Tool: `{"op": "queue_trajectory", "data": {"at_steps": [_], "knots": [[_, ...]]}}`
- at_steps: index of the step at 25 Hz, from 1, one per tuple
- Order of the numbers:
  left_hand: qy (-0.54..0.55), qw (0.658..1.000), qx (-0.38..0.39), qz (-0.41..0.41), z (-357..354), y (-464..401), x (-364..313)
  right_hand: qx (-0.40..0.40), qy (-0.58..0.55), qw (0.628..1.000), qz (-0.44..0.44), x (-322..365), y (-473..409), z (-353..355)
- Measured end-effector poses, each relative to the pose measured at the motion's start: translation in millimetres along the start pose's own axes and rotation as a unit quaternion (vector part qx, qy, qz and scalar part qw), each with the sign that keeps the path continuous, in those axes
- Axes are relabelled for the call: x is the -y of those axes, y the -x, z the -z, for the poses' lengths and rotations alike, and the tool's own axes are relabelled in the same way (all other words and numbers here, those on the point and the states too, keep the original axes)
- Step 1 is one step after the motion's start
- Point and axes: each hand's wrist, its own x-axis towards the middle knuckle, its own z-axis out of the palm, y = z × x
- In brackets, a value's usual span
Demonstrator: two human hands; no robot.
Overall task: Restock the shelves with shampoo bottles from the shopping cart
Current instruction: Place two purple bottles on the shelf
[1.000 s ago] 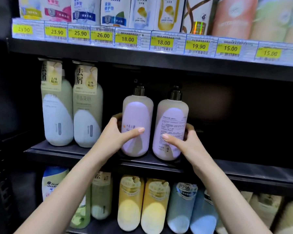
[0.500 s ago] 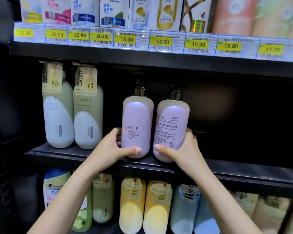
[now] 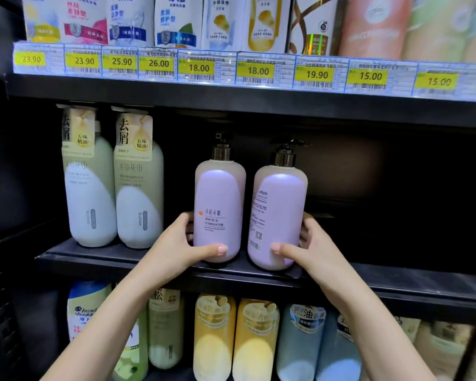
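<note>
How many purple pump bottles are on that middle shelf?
2: the left purple bottle in the left hand, the right purple bottle in the right hand. More may hide behind.

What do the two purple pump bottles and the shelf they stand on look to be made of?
Left purple bottle and right purple bottle: likely frosted, translucent plastic with a matte finish, since the purple shows softly through a pale outer wall. Their pump collars look like shiny dark metal or metallised plastic. Shelf: probably black painted metal with a dull sheen; I cannot be sure.
</note>
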Motion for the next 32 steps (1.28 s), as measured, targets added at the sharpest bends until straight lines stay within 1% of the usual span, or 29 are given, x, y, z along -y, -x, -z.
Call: {"op": "queue_trajectory", "data": {"at_steps": [1,3,4,5,6,9,10,12,14,15,18,20,23,26,32], "knots": [[0.013,1.000,0.005,-0.001,-0.9,-0.7,0.0,-0.013,0.012,1.000,0.007,0.7,0.0,1.4],[0.038,0.999,0.010,-0.011,-2.3,-1.0,0.0,-0.064,0.102,0.993,0.011,3.3,-3.0,-5.7],[0.044,0.999,0.010,-0.017,-2.4,-1.1,0.1,-0.077,0.145,0.986,0.012,5.9,-3.2,-11.5],[0.048,0.999,0.010,-0.018,-2.4,-1.5,0.5,-0.076,0.165,0.983,0.010,6.5,-3.1,-15.9],[0.051,0.998,0.010,-0.019,-2.1,-1.6,1.1,-0.060,0.153,0.986,0.006,5.4,-2.5,-17.1],[0.055,0.998,0.011,-0.020,-1.8,-1.2,2.6,0.022,0.041,0.999,0.008,1.6,4.3,-6.2],[0.054,0.998,0.012,-0.021,-2.1,-1.0,3.0,0.028,0.029,0.999,0.015,1.2,7.0,-2.8],[0.054,0.998,0.013,-0.022,-2.5,-1.1,3.6,-0.004,0.039,0.999,0.029,2.4,8.3,-3.5],[0.055,0.998,0.012,-0.023,-1.8,-1.7,3.7,-0.043,0.075,0.995,0.039,5.1,6.8,-10.3],[0.052,0.998,0.012,-0.023,-1.6,-1.7,3.3,-0.044,0.079,0.995,0.040,5.4,6.3,-12.1],[0.046,0.999,0.010,-0.024,-1.7,-1.3,2.7,-0.004,0.028,0.999,0.039,3.2,6.3,-6.8],[0.049,0.999,0.005,-0.022,-2.3,-1.7,2.6,-0.007,0.020,0.999,0.047,2.3,7.3,-2.8],[0.049,0.999,-0.012,-0.017,-2.7,-1.3,2.6,-0.045,0.058,0.996,0.050,4.7,7.2,-8.9],[0.036,0.999,-0.035,-0.009,-3.1,-1.3,3.9,-0.068,0.095,0.992,0.048,7.4,5.2,-15.1],[0.040,0.999,-0.011,0.018,2.3,-7.2,0.2,-0.087,0.148,0.985,0.029,8.4,-10.2,-18.9]]}}
